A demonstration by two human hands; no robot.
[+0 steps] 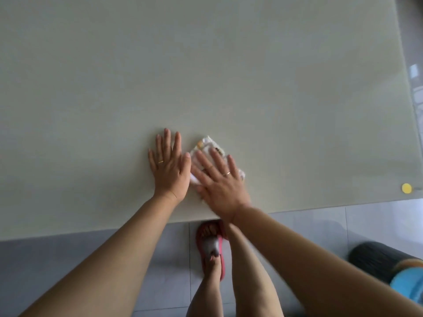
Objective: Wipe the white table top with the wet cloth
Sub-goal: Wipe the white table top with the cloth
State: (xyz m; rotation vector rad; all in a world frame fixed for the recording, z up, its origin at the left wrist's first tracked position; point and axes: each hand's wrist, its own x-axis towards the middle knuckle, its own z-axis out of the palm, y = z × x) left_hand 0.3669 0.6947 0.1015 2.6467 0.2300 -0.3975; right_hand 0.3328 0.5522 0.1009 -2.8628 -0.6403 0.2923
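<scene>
Surface: white table top point(206, 65), wide, smooth, faintly glossy, filling most of the view. Its near edge runs just in front of you, with grey floor tiles point(68, 259) below.

Item 1, wet cloth point(207, 145): white with a small printed pattern, folded to a flat pad. It lies on the table near the front edge, a little right of centre, mostly under your right palm.
Handling, as judged: light, soft and limp. It should glide on the slick top when damp, and it is likely to bunch or unfold if you push from one corner. Take hold from above with a flat palm over its middle and your fingers covering the leading edge.

Item 2, right hand point(219, 181): laid flat on the cloth, fingers straight and slightly fanned, pressing down. Nothing is pinched.

Item 3, left hand point(169, 165): flat on the bare table just beside the cloth, fingers spread. The thumb is near the cloth's edge, but you cannot tell whether it touches.

Item 4, yellow disc point(406, 188): small, at the table's right edge, well apart from the cloth.

Item 5, red sandal point(211, 245): on your foot, below the table edge.
</scene>
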